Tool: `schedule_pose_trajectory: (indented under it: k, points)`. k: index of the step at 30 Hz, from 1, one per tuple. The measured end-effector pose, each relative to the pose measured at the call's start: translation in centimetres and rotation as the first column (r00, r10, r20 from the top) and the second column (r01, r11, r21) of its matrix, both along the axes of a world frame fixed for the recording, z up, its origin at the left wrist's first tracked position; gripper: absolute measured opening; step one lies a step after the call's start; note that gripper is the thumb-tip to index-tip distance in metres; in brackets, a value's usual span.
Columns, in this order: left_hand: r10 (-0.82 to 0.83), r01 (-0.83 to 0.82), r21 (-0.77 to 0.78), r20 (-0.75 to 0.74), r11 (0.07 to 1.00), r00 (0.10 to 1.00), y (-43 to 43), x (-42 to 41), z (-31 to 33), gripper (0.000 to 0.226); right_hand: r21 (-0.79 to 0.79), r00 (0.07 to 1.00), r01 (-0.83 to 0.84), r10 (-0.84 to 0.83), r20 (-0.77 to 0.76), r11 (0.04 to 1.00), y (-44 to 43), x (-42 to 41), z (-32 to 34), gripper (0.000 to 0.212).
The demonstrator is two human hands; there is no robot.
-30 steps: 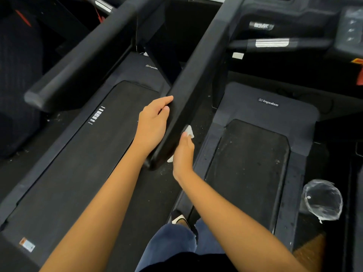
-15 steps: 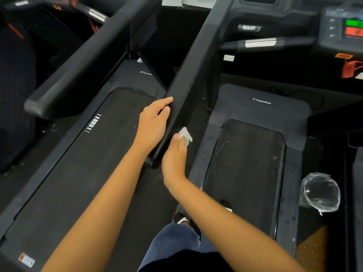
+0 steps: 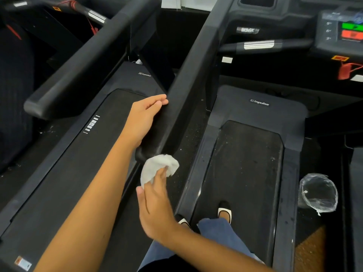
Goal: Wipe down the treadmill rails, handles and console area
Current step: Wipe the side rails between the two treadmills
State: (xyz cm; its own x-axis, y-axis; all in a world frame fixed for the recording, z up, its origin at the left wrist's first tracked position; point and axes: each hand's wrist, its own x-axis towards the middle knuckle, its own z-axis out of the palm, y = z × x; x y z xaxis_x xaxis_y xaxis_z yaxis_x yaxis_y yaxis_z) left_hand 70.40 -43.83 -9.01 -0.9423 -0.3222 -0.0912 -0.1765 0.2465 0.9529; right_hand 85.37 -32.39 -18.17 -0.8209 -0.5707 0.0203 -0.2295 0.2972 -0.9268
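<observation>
Blue trousers (image 3: 215,230), black-and-white shoes (image 3: 224,211)

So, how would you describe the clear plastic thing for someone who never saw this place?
Find the black treadmill belt with a black-and-white shoe on it. In the dark gap beside its right edge sits a crumpled clear plastic bag. Nothing else nearby is see-through and shiny.

The near handrail (image 3: 188,79) looks matt black plastic, faintly dusty. The wipe (image 3: 157,169) is white, soft and crumpled, paper or cloth. The right belt (image 3: 241,173) is rough, speckled rubber. At right, a clear bag (image 3: 318,195) shines, crinkly plastic.
</observation>
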Motion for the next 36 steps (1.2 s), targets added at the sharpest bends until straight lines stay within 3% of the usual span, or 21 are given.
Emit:
schedule_pose_trajectory:
  k: [3,5,9,12,15,17,21,25,31,36]
  points:
    - [-0.005,0.005,0.008,-0.007,1.0,1.0,-1.0,0.3,0.1,0.03,0.378,0.88,0.09,0.104,-0.463,0.922,1.0,-3.5,-1.5,0.042]
    - [0.024,-0.024,0.004,0.003,1.0,1.0,-1.8,0.8,0.0,0.03,0.394,0.812,0.073,0.174,-0.557,0.916,1.7,-6.0,-0.6,0.036]
    - [0.136,-0.136,0.05,0.006,0.989,0.991,-2.9,2.1,-0.2,0.028,0.318,0.799,0.114,0.103,-0.592,0.941,0.0,-13.4,4.2,0.032]
    - [0.153,-0.153,0.007,0.008,0.988,0.988,-3.4,2.9,0.0,0.028,0.579,0.813,0.184,0.208,-0.543,0.794,-2.3,-19.3,6.9,0.041]
    - [0.173,-0.173,-0.011,-0.004,0.985,0.985,-3.5,3.3,0.4,0.03,0.741,0.791,0.205,0.338,-0.51,0.639,-3.6,-19.1,7.1,0.045]
    - [0.181,-0.182,-0.026,-0.026,0.983,0.983,-3.2,3.2,0.8,0.031,0.705,0.744,0.209,0.357,-0.564,0.678,-3.6,-15.4,7.1,0.043]
    - [0.092,-0.095,-0.104,-0.031,0.99,0.995,-1.6,2.3,1.2,0.032,0.49,0.7,0.064,0.311,-0.643,0.869,-1.6,-10.5,5.1,0.03]
    - [0.075,-0.085,-0.13,-0.083,0.988,0.994,0.0,1.6,1.4,0.032,0.494,0.723,0.031,0.322,-0.612,0.869,-0.8,-14.9,5.2,0.044]
    - [0.161,-0.18,-0.154,-0.126,0.972,0.979,-0.4,2.0,1.5,0.033,0.534,0.853,0.256,0.072,-0.518,0.806,-0.3,-28.9,5.4,0.046]
    - [0.164,-0.175,-0.142,-0.083,0.974,0.983,-0.2,1.8,0.7,0.036,0.433,0.876,0.294,-0.059,-0.479,0.852,-2.0,-24.7,5.8,0.053]
